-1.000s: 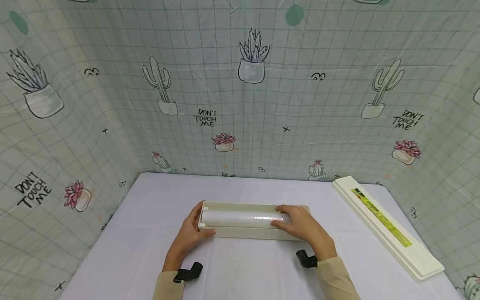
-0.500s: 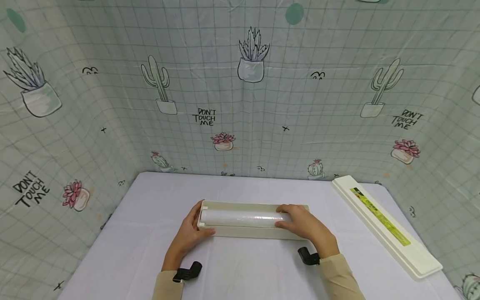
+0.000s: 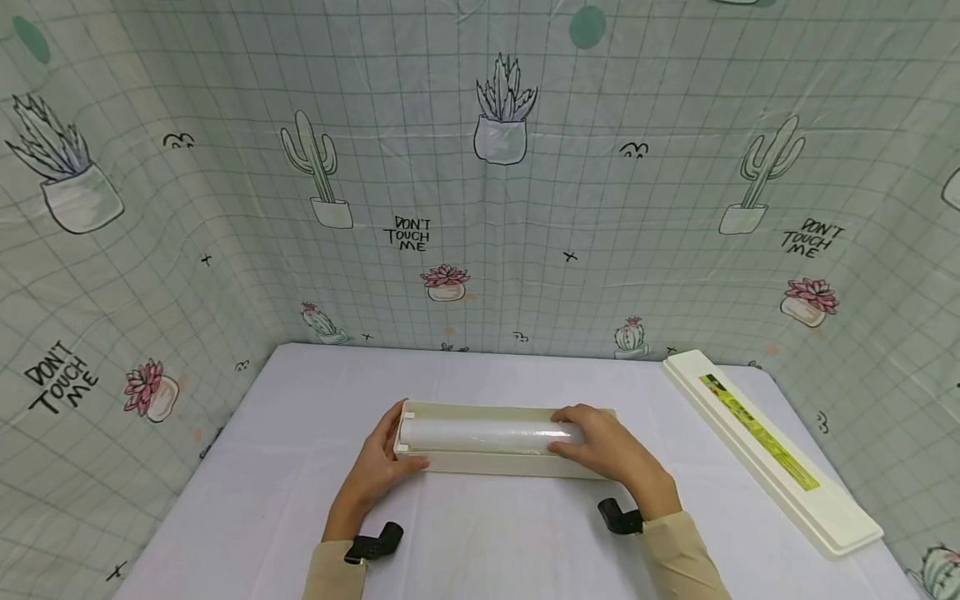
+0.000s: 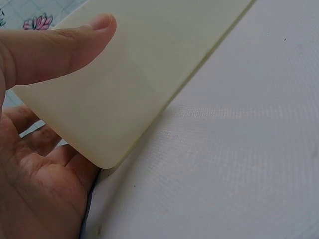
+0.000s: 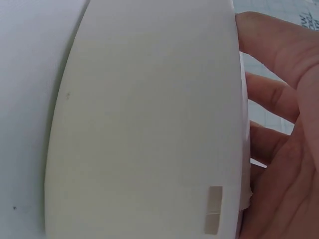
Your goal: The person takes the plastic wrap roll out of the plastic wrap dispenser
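Observation:
A long cream box without its lid lies across the table, with a clear roll of plastic film inside it. My left hand holds the box's left end, thumb on the front wall and fingers around the end. In the left wrist view, the thumb presses flat on the box's smooth wall. Over the right end, my right hand grips the film roll from above, covering that end of it. The right wrist view shows mostly the box's front wall, with the right fingers curled behind its upper edge.
A long cream lid with a yellow label lies slantwise along the table's right side. White cloth covers the table. Behind and at both sides hangs a checked curtain printed with cacti.
My right hand has shifted very slightly to the right on the film roll, and the shine on the roll looks different. The left hand keeps its hold; box and lid stay in place.

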{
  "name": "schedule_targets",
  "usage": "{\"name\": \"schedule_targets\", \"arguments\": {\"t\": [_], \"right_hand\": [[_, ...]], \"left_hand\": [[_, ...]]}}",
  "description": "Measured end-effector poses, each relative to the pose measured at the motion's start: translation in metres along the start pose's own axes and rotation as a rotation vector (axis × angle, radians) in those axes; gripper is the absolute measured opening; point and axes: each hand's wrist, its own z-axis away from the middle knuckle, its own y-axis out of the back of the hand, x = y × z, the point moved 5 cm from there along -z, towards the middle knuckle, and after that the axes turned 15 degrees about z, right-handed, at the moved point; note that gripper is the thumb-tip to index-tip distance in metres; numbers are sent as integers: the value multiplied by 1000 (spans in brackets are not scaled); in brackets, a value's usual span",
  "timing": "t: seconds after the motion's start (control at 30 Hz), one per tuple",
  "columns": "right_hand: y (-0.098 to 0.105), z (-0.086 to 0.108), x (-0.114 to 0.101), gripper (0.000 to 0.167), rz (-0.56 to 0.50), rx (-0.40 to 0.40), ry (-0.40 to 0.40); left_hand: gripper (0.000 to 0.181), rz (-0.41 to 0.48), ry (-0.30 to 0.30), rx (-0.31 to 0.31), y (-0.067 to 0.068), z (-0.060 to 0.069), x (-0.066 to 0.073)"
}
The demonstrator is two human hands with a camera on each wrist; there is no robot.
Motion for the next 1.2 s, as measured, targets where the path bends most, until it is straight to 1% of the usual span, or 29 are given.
{"name": "schedule_targets", "arguments": {"t": [0.2,0.67,0.97,1.2], "right_hand": [[2,2,-1,37,12,28,-2],[3,3,0,40,-17,3,-12],[6,7,2,39,-19,21,-3],[6,7,3,38,-34,16,-1]], "left_hand": [[109,-1,-2,2,0,0,0],[109,0,0,-2,1,0,0],[110,7,10,-8,0,-1,-1],[111,17,11,-8,1,-1,-1]]}}
